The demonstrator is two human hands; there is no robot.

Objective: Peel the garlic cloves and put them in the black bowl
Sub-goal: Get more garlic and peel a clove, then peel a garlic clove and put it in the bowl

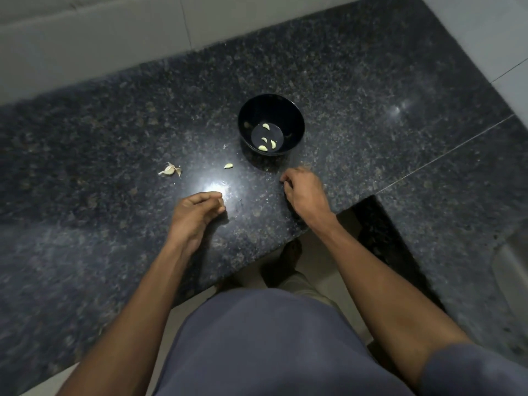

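Black granite counter [114, 138], seen from above: the bowl [297, 121] holds four peeled cloves [263, 148], with one loose clove [228, 166] and a scrap of skin [170, 170] lying to its left. The left hand [194, 212] rests with fingers loosely curled, apparently empty; whether the curled right hand [304, 190] pinches anything cannot be told. The loose clove probably goes next: pinch it lightly and drop it low over the rim.

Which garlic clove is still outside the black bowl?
The lone peeled garlic clove on the granite countertop, left of the black bowl. The other cloves lie inside the bowl.
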